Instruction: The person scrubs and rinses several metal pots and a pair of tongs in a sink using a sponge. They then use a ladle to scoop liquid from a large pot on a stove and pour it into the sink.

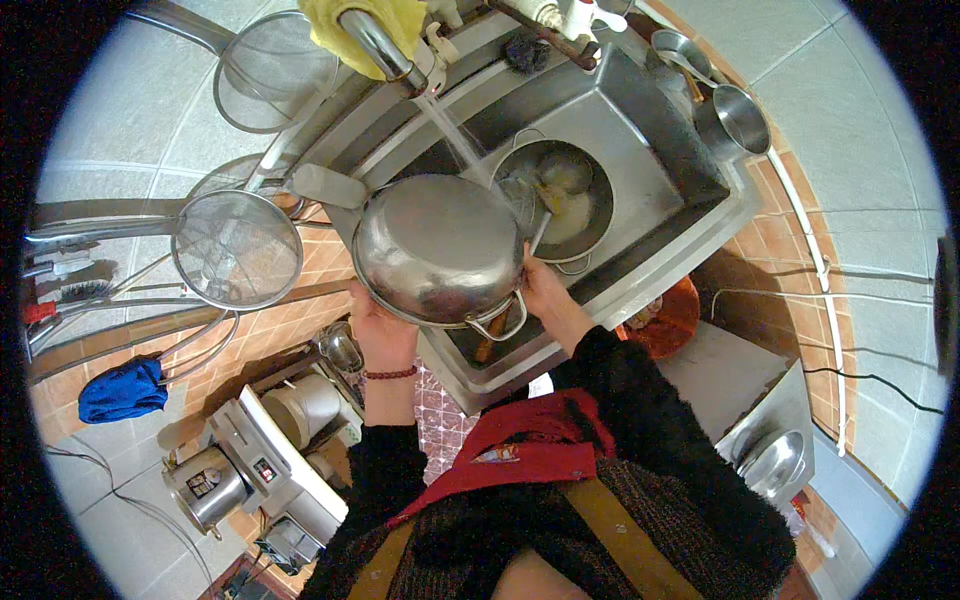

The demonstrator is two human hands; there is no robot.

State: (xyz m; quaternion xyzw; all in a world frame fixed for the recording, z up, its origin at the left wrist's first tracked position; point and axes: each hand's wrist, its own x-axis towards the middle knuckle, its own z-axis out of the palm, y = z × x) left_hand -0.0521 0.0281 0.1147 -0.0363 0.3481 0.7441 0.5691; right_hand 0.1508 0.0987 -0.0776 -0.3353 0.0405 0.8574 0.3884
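My left hand (384, 324) grips the near left rim of a two-handled stainless-steel pot (439, 244). On the near right side, my right hand (551, 296) holds the same pot by its edge, beside a loop handle (501, 324). The pot is tipped with its base facing up, so its inside is hidden. From a metal faucet (384, 56), a stream of water (454, 135) falls at the pot's far right side. A second two-handled pot (606, 187) stands in the steel sink (652, 169), with cloudy water and a round ladle or bowl (566, 172) inside.
A yellow cloth (322, 34) drapes over the faucet. Mesh strainers (236, 251) hang on the left wall, near a blue cloth (124, 390). Small metal pots (741, 120) hang at the right. An orange-red container (679, 322) stands beside the sink.
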